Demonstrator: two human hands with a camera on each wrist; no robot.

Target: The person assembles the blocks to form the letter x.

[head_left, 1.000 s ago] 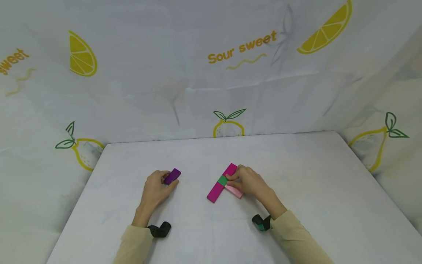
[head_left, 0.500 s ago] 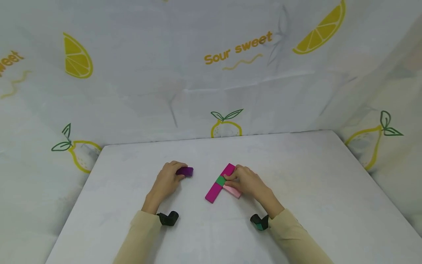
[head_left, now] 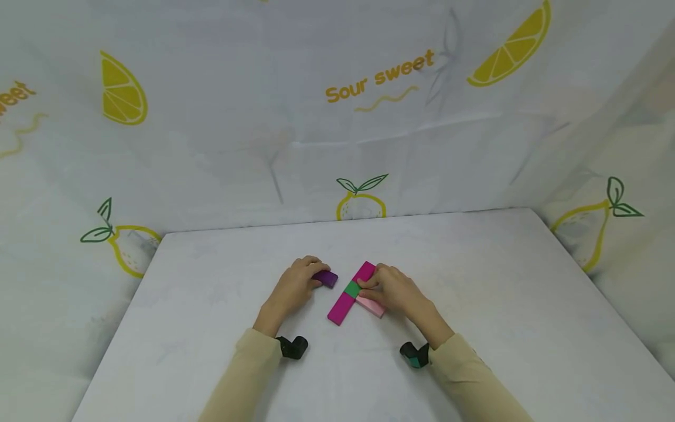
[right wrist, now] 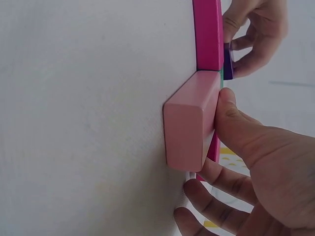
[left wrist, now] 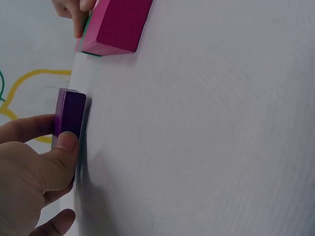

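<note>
My left hand (head_left: 293, 285) pinches a dark purple block (head_left: 328, 279) between thumb and fingers, just left of the other blocks. The left wrist view shows the thumb on the near face of this purple block (left wrist: 70, 109). Two magenta blocks (head_left: 340, 310) line up diagonally on the table with a small green block (head_left: 352, 289) between them. A light pink block (right wrist: 184, 137) branches off to the right of the green one. My right hand (head_left: 399, 291) holds the pink block, thumb along its top edge and a finger on its far side, fingertips beside the green block.
The white tabletop (head_left: 501, 305) ends at a back edge against a white curtain (head_left: 237, 117) printed with lemons and lettering. A small black wrist camera (head_left: 293, 347) is on the left wrist, another black camera (head_left: 415, 355) on the right.
My left hand has moved right with the purple block, closer to the magenta blocks, and the block has turned in its grip. The right hand and the joined blocks have stayed in place.
</note>
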